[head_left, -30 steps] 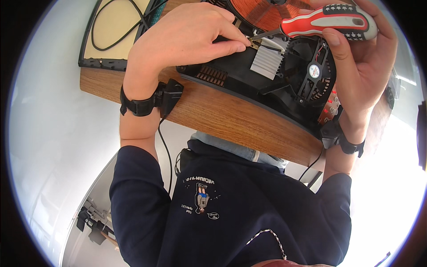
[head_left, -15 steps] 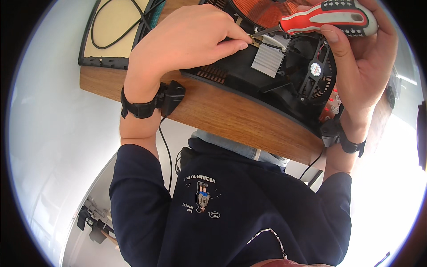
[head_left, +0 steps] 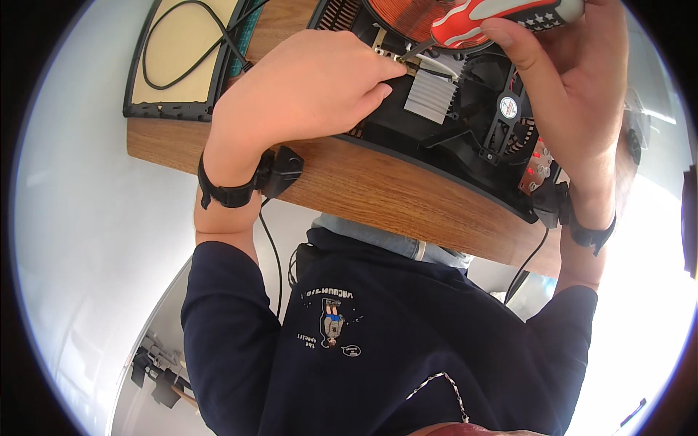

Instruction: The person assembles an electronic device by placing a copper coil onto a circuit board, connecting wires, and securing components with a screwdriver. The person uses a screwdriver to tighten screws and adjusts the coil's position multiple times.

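Note:
My right hand (head_left: 574,94) is closed round the handle of a red, white and black screwdriver (head_left: 472,22). Its metal shaft slants down to the left, and the tip meets a small brass-coloured terminal beside a silver finned heatsink (head_left: 430,98). These sit inside an opened induction cooker (head_left: 407,149) with a copper coil (head_left: 407,16) and a black fan (head_left: 488,80). Close to the screwdriver tip is my left hand (head_left: 305,87), index fingertip at the terminal and thumb bent just below. Anything between its curled fingers is hidden.
A black-framed panel with a cream inner face (head_left: 182,73) lies at the left, a black cable (head_left: 149,54) looped over it. The wooden table's front edge (head_left: 407,211) runs beneath my wrists. A red-lit circuit board (head_left: 534,171) sits at the cooker's right front.
My right hand and the screwdriver have shifted left and slightly up. The left thumb has moved back from the terminal, while the index fingertip stays near it. The cooker appears slightly further left.

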Action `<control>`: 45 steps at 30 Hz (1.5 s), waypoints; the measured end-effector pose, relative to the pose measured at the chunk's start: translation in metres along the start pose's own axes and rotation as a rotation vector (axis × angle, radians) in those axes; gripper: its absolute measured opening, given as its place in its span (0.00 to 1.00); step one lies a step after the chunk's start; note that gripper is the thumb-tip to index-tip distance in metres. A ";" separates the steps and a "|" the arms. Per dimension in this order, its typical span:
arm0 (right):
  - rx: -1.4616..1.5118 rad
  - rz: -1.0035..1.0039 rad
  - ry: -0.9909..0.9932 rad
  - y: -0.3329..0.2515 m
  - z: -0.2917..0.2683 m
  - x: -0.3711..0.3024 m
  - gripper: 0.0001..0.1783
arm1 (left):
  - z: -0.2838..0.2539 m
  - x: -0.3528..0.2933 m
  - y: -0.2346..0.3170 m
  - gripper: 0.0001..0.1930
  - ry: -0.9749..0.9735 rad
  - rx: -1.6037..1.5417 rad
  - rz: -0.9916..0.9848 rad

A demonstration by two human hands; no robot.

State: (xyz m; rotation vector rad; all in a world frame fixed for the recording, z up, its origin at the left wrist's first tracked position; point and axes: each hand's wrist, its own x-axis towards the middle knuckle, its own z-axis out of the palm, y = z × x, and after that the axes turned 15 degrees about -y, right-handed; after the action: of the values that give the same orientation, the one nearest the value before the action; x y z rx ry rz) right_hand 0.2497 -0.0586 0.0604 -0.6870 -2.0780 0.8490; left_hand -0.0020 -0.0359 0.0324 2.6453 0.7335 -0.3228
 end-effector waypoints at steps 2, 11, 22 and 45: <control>-0.028 0.093 -0.023 -0.018 0.001 0.003 0.38 | 0.001 0.000 0.003 0.16 -0.006 0.031 -0.005; -0.075 0.057 -0.055 -0.025 0.005 0.015 0.39 | 0.005 0.000 0.009 0.16 0.031 -0.062 -0.015; -0.420 -0.151 -0.128 -0.012 -0.002 0.008 0.40 | 0.005 -0.003 0.016 0.19 -0.019 -0.128 -0.054; -0.537 0.529 -0.211 -0.101 0.003 0.070 0.19 | -0.025 0.009 -0.018 0.05 0.459 -0.316 -0.046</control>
State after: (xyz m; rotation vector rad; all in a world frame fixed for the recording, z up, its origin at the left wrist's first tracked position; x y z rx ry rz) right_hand 0.1901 -0.0743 0.1663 -1.5423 -2.3774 0.6508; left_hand -0.0009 -0.0067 0.0470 2.4160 0.8980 0.3751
